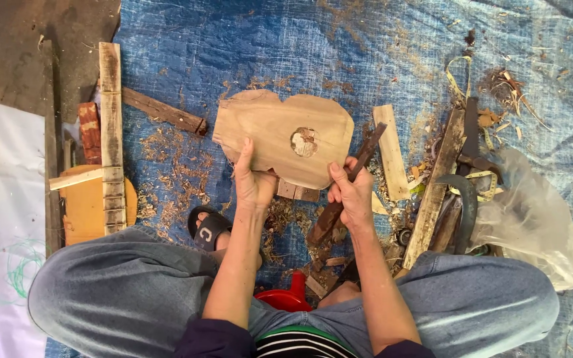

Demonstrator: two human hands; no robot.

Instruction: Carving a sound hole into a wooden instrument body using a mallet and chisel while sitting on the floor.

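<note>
Gripping pale lobed wooden slab, knot at centre.

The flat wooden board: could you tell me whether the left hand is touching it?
Touching. The head view shows the left hand gripping the wooden board's lower edge, fingers overlapping its face.

The board is pale, smooth, matt wood with a rough knot. Under it lies a blue woven plastic sheet strewn with dry wood shavings.

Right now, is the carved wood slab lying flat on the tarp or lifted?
Lifted and tilted. The left hand grips the wood slab at its lower edge, and the right hand steadies it while holding a dark tool.
</note>
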